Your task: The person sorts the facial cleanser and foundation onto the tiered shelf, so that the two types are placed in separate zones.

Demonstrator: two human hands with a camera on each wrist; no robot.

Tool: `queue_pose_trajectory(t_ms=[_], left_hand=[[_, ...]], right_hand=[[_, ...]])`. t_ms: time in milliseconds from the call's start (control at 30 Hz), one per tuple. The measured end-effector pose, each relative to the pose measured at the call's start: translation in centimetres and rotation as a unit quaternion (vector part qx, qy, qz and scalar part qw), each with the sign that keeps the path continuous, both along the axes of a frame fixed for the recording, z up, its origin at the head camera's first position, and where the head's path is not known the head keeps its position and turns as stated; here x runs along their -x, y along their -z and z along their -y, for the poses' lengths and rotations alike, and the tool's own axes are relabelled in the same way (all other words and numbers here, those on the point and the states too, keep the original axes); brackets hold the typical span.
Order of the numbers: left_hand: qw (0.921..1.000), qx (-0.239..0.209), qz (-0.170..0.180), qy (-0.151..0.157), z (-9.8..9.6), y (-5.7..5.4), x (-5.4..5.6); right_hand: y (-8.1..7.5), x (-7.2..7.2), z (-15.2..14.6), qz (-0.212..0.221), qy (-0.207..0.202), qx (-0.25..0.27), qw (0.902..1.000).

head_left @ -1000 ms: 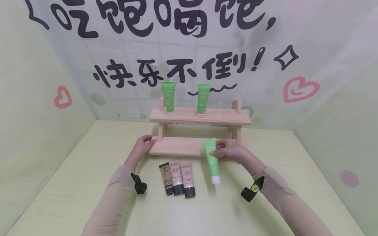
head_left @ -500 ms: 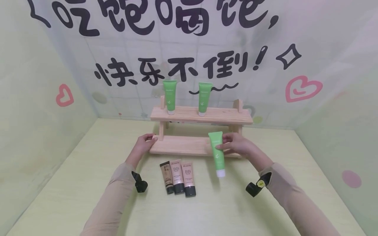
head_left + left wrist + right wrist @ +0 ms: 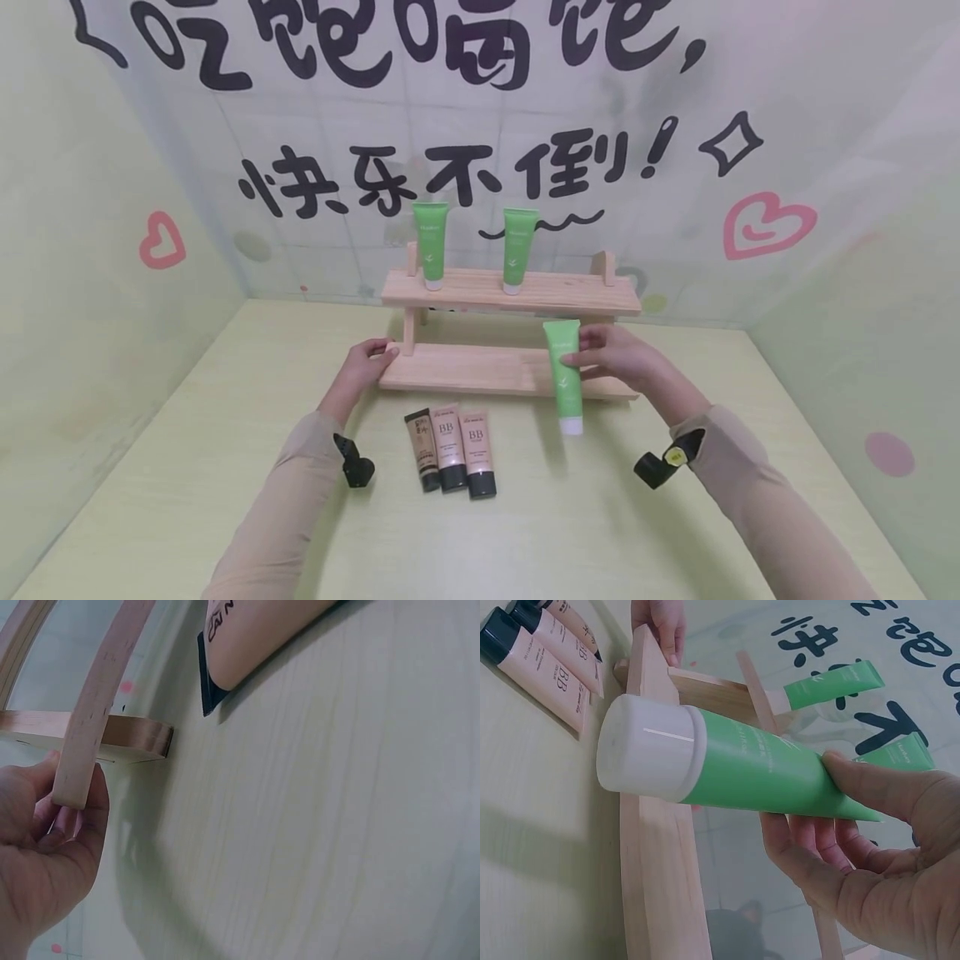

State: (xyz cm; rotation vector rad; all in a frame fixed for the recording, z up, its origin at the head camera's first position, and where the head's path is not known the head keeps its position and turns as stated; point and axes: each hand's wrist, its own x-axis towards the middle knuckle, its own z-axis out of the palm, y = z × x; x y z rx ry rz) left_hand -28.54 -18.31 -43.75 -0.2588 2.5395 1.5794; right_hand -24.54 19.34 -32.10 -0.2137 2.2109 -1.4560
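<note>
In the head view my right hand [image 3: 618, 358] pinches a green squeeze tube [image 3: 564, 367] with its white cap pointing down, in front of the lower board's right part. The right wrist view shows thumb and fingers on opposite sides of this tube [image 3: 757, 765], near its flat end. My left hand [image 3: 364, 367] grips the left end of the lower board of a two-tier wooden shelf [image 3: 450, 368]. In the left wrist view, the left hand's fingers curl round the board's end [image 3: 82, 765]. Two more green tubes, a left one [image 3: 431, 246] and a right one [image 3: 517, 250], stand caps down on the upper board.
On the table [image 3: 337, 542] before the shelf lie a brown tube [image 3: 422, 450] and two pink BB cream tubes, one in the middle [image 3: 448, 450] and one at right [image 3: 477, 454]. A printed cloth wall [image 3: 322, 250] rises close behind the shelf.
My right hand has carried the green tube rightward and up, toward the right end of the lower board. The left hand stays on the board's left end.
</note>
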Motion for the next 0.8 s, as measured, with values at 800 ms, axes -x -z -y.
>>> queue_pose_trajectory(t_ms=[800], left_hand=[[0.9999, 0.005, 0.010, -0.006, -0.2, 0.1, 0.0]], right_hand=[[-2.0, 0.3, -1.7, -0.059, 0.012, -0.023, 0.9979]])
